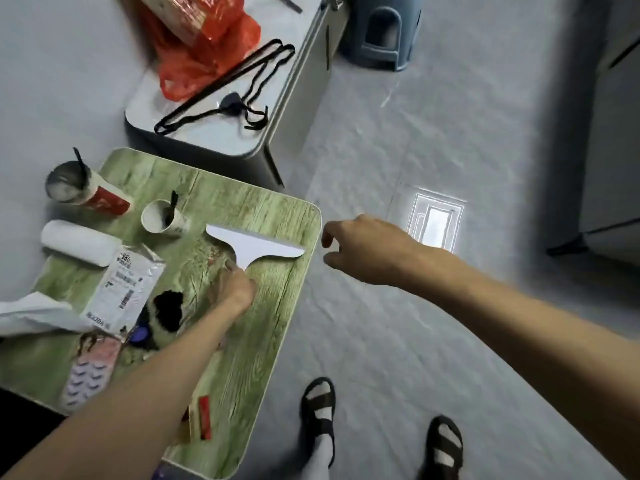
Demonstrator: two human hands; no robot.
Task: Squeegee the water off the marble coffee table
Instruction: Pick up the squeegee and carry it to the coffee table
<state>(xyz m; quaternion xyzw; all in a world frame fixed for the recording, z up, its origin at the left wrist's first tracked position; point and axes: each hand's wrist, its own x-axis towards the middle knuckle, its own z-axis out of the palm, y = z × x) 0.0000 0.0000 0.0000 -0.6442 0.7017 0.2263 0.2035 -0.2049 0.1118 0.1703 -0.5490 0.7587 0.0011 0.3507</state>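
A white T-shaped squeegee (254, 247) lies flat on the green wood-patterned table (263, 323), its wide blade near the table's far right corner. My left hand (233, 289) grips the squeegee's handle end. My right hand (363, 249) hovers in the air just beyond the table's right edge, over the floor, fingers loosely curled and holding nothing. I cannot make out any water on the table surface.
On the table's left side stand a red cup (86, 192), a white paper cup (164, 218), a white roll (78, 242), a white packet (123, 289), a black object (168, 310) and a red box (204, 417). A grey cabinet (242, 126) stands behind.
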